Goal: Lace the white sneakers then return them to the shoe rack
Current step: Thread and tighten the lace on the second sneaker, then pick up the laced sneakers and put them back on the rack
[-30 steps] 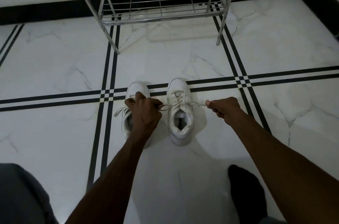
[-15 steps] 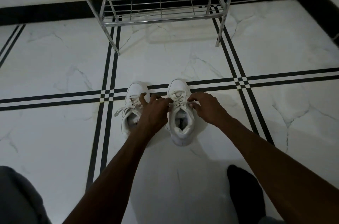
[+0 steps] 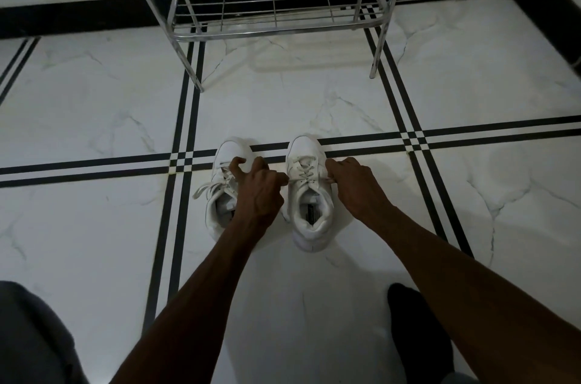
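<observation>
Two white sneakers stand side by side on the floor, toes pointing toward the shoe rack (image 3: 273, 28) and resting on the dark double stripe. The right sneaker (image 3: 309, 192) sits upright with its lace (image 3: 303, 171) crisscrossed up the front — both ends drawn out sideways across the tongue. The left sneaker (image 3: 221, 195) is partly hidden, its loose lace (image 3: 206, 189) spilling off the left side. The rack — shiny metal with a wire bottom shelf — stands well apart beyond them against the wall.
</observation>
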`<action>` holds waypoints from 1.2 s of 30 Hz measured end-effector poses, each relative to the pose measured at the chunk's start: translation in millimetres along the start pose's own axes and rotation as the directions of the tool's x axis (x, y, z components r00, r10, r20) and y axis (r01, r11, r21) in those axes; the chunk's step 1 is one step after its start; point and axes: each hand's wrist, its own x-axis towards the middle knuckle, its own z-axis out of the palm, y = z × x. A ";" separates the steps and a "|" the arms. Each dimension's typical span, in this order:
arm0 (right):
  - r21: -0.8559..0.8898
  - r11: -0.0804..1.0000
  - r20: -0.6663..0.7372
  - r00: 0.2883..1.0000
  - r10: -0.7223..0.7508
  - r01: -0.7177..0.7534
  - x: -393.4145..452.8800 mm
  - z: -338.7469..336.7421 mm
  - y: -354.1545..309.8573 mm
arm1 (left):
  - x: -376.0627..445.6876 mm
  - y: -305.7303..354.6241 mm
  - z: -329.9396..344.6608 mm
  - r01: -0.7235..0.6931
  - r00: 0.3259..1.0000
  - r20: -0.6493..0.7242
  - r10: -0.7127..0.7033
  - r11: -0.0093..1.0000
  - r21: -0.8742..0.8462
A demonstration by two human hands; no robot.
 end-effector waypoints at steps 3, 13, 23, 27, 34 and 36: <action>0.114 0.987 0.082 0.991 0.102 -0.111 2.5 -0.5 -0.7 | 0.2 0.4 1.3 0.007 1.000 0.012 -0.006 0.996 -0.091; 0.521 0.708 0.546 0.824 0.154 -0.477 -1.0 -17.6 -1.3 | -15.7 -90.2 -14.1 0.260 0.939 -0.103 -0.329 0.871 -0.416; 0.462 0.773 0.310 0.895 0.320 -0.436 4.2 15.3 -33.6 | -63.8 -107.3 0.7 0.577 0.812 0.538 -0.227 0.172 -0.798; 0.446 0.773 0.301 0.889 0.345 -0.451 8.3 18.9 -37.7 | -55.0 -86.5 8.1 0.514 0.847 0.441 -0.297 0.247 -0.821; 0.442 0.784 0.244 0.899 0.363 -0.437 17.2 14.7 -36.6 | -38.7 -62.2 15.3 0.406 0.881 0.240 -0.408 0.390 -0.827; 0.452 0.785 0.222 0.906 0.360 -0.423 19.6 5.3 -38.4 | -37.9 -57.2 7.1 0.394 0.876 0.215 -0.433 0.383 -0.835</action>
